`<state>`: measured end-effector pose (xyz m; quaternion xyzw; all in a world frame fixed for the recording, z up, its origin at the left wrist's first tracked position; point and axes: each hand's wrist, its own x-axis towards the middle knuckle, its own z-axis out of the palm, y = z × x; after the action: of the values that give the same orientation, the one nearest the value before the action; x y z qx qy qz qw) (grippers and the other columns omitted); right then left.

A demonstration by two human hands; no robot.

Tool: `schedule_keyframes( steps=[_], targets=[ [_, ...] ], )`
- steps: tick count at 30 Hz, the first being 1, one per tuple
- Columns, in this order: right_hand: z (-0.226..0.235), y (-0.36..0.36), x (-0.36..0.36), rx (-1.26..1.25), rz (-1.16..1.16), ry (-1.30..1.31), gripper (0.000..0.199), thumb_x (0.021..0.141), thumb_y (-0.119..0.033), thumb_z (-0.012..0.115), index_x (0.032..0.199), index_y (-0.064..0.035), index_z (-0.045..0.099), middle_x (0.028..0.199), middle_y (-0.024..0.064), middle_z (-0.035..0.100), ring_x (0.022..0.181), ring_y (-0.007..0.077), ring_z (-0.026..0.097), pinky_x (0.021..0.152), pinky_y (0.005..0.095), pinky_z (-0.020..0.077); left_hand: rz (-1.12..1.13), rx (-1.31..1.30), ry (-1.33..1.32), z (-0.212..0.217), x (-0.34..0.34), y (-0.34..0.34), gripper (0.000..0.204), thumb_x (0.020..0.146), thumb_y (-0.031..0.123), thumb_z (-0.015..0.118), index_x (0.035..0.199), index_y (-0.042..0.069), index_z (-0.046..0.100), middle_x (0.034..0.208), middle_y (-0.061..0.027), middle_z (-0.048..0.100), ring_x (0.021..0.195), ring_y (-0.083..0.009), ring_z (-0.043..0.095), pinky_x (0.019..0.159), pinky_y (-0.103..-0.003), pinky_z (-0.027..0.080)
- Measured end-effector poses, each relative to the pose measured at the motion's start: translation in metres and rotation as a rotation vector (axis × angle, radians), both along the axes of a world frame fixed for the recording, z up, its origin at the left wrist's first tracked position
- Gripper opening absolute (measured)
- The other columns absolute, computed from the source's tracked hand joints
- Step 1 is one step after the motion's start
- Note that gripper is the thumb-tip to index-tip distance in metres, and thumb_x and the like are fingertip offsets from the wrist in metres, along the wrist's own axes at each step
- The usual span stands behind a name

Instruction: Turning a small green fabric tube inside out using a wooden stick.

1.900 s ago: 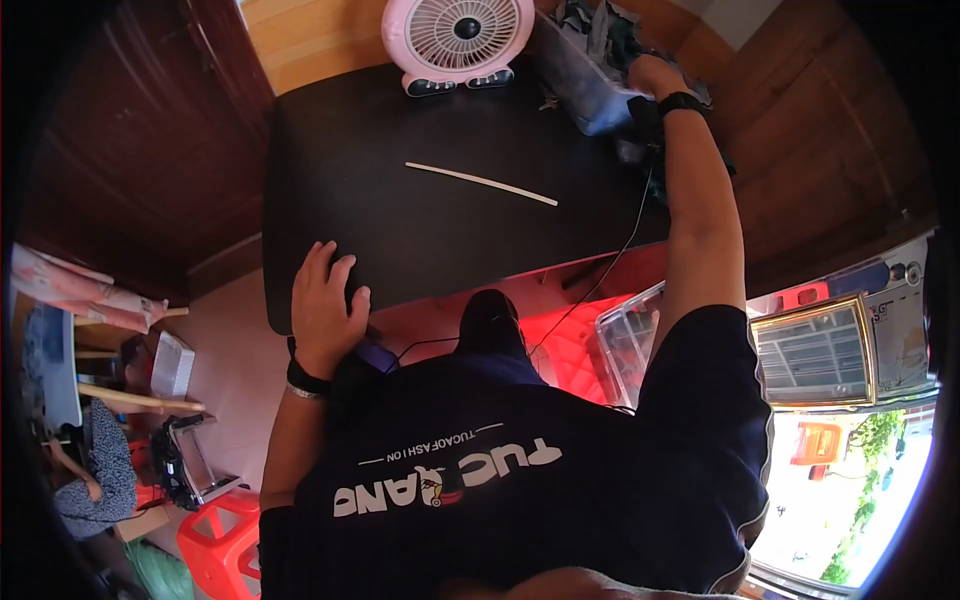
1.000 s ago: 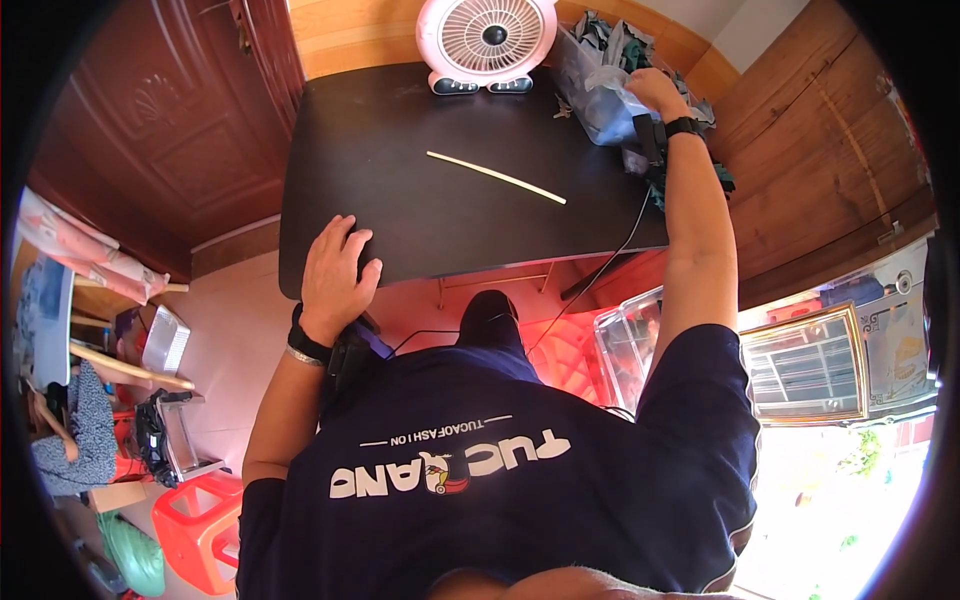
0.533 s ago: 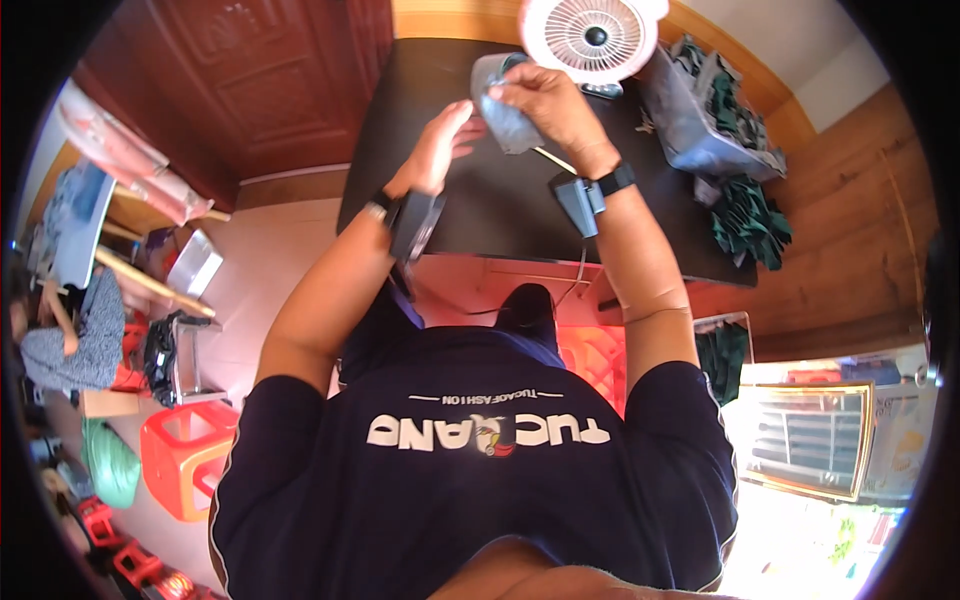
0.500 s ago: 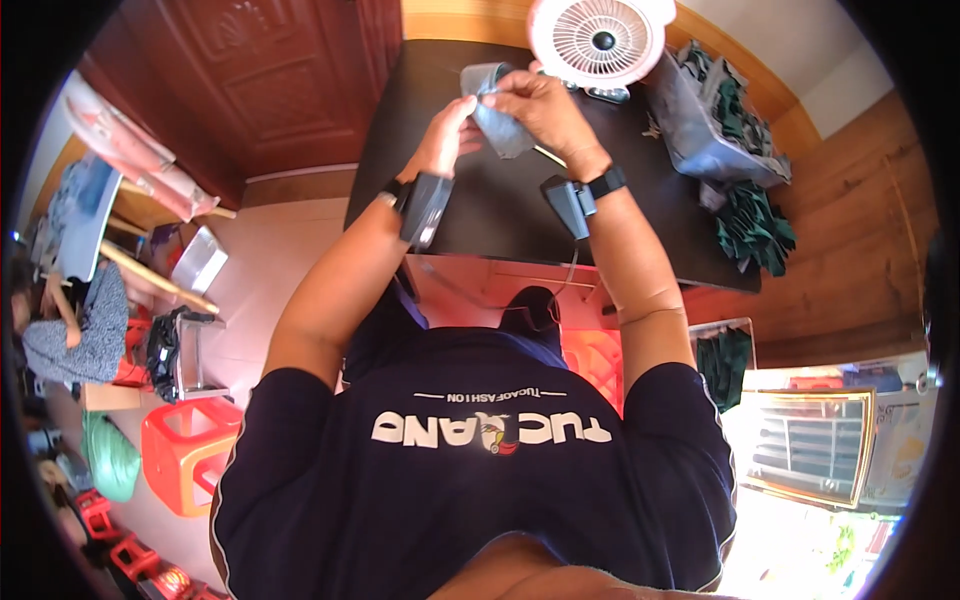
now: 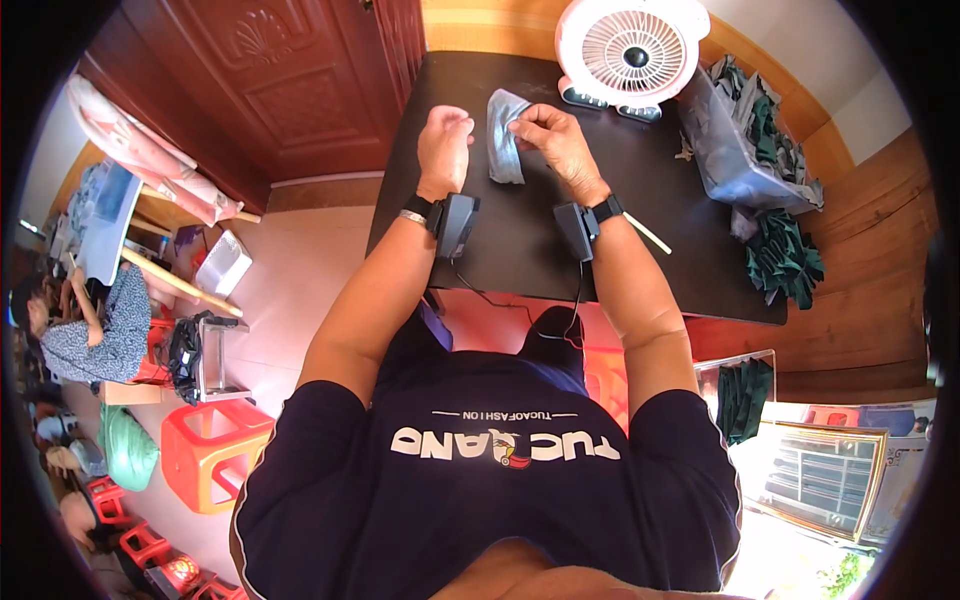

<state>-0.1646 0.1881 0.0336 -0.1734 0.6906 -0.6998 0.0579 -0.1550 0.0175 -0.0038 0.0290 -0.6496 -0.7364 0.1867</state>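
A blue-grey folded strip of cloth point(image 5: 505, 150) stands out over the dark table point(image 5: 500, 235), its long side running away from me. Between thumb and fingertips, my right hand point(image 5: 562, 150) pinches its right edge. My left hand point(image 5: 443, 150) is to the left of the cloth and apart from it, with curled fingers. Whether anything small sits in those fingers is hidden. Each wrist wears a black strap with a dark box, and a thin cable hangs from the boxes.
A white fan point(image 5: 634, 58) stands at the table's back. To its right, a clear plastic bin point(image 5: 735, 170) holds green and grey cloth pieces, and a dark green bundle point(image 5: 783, 255) lies beside it. A pale stick point(image 5: 648, 232) lies by my right forearm. Another person point(image 5: 100, 325) sits far left.
My left hand has let go of the cloth and drawn away to the left. My right hand keeps its pinch, and the cloth now hangs straighter. The whole view has shifted slightly.
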Motion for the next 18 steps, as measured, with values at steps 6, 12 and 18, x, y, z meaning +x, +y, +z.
schedule_keyframes(
  steps=[6,12,18],
  targets=[
    [-0.01,-0.007,0.003,0.205,-0.017,0.213,0.011,0.082,-0.01,0.066,0.084,0.0008,0.063,0.075,-0.0011,0.06,0.07,0.0056,0.051,0.065,0.021,0.0423,-0.371,-0.014,-0.071,0.003,0.01,0.005,0.013,0.084,0.014,0.058,0.092,0.004,0.055,0.08,-0.0028,0.057,0.069,-0.0108,0.054,0.055,-0.026,0.046],
    [-0.001,-0.003,0.01,0.397,0.025,0.307,0.015,0.082,-0.013,0.066,0.087,0.0018,0.065,0.077,0.0006,0.061,0.072,0.0069,0.053,0.067,0.0232,0.044,-0.466,0.052,-0.05,-0.002,0.006,-0.004,0.008,0.084,0.013,0.057,0.081,0.006,0.056,0.074,-0.0013,0.056,0.066,-0.0105,0.054,0.052,-0.026,0.045],
    [-0.004,-0.007,0.009,0.254,0.083,0.099,0.017,0.084,-0.015,0.064,0.089,0.0012,0.063,0.076,0.0004,0.06,0.07,0.0071,0.052,0.066,0.0231,0.0441,-0.174,-0.368,0.149,-0.011,0.007,-0.002,0.014,0.084,0.015,0.056,0.079,0.002,0.055,0.072,-0.0011,0.055,0.064,-0.0108,0.053,0.054,-0.029,0.041]
  ],
)
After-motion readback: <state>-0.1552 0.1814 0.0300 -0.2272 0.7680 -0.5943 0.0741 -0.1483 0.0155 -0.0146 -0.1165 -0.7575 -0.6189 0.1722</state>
